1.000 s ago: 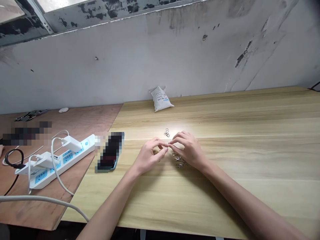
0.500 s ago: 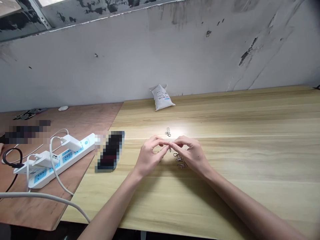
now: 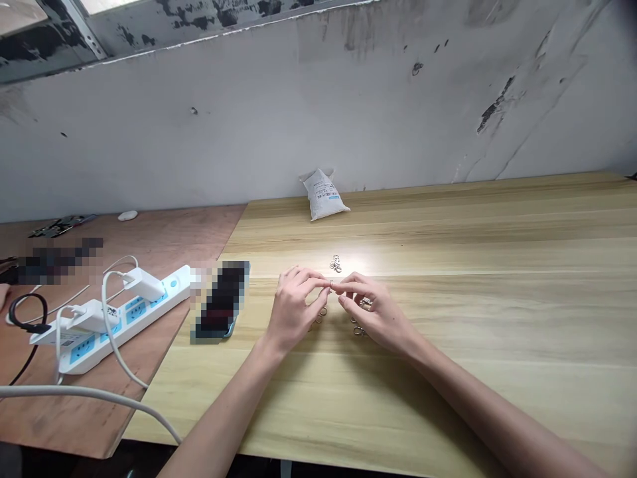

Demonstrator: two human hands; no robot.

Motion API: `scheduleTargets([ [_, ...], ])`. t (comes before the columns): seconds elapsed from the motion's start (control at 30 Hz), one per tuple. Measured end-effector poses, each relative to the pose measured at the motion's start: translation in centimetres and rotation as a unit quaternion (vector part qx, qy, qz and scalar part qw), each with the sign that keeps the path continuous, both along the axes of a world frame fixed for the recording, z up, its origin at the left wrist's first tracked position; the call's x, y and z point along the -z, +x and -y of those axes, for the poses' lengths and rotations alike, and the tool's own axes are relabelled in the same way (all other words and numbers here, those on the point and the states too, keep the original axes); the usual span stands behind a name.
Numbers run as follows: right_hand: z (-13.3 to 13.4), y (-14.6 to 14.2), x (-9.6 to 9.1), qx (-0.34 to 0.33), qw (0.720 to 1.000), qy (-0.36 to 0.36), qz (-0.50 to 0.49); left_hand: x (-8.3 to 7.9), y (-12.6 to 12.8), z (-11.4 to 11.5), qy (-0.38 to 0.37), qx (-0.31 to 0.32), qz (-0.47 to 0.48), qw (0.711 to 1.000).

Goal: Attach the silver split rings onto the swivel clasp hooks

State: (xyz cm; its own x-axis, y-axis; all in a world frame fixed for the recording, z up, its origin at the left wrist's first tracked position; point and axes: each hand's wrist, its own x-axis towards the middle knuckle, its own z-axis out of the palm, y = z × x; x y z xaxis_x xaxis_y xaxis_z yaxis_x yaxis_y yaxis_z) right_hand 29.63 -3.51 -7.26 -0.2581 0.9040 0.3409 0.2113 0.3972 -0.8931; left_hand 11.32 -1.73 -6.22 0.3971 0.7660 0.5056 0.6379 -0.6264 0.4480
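My left hand (image 3: 293, 312) and my right hand (image 3: 373, 312) meet above the pale wooden table (image 3: 448, 372), their fingertips pinching a small metal ring (image 3: 331, 283) between them. Several metal lobster clasps (image 3: 358, 329) lie beneath my right hand, partly hidden by it. Another metal piece (image 3: 365, 304) shows between its fingers. Small metal rings (image 3: 322, 312) lie just under my left fingers. A little tangle of metal clasps (image 3: 335, 264) sits on the wood beyond my fingertips.
To the left lie a pixelated phone (image 3: 222, 302) and a white power strip (image 3: 124, 318) with plugged-in chargers and cables on a darker plywood table (image 3: 174, 232). A white sack (image 3: 323, 196) leans against the stained wall (image 3: 298, 113).
My hands have shifted slightly, with my left fingers reaching further towards the ring. My right hand now covers more of the clasps. The view has moved a little.
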Motion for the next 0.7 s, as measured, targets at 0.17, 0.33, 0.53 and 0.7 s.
scheduleTargets([
  [0.17,-0.1,0.0,0.3,0.016,1.0,-0.002,0.01,-0.3,0.0,0.0,-0.022,-0.015,0.032,0.999],
  [0.33,-0.1,0.3,-0.2,-0.017,0.999,-0.034,0.027,-0.9,0.1,0.2,-0.104,0.043,0.122,0.986],
  [0.53,-0.3,1.1,-0.5,-0.049,0.995,0.019,0.089,-1.0,-0.1,0.1,-0.087,0.037,0.111,0.989],
  [0.7,-0.4,1.5,-0.2,0.056,0.928,0.221,0.294,-0.6,0.0,0.0,-0.061,0.002,0.039,0.997],
])
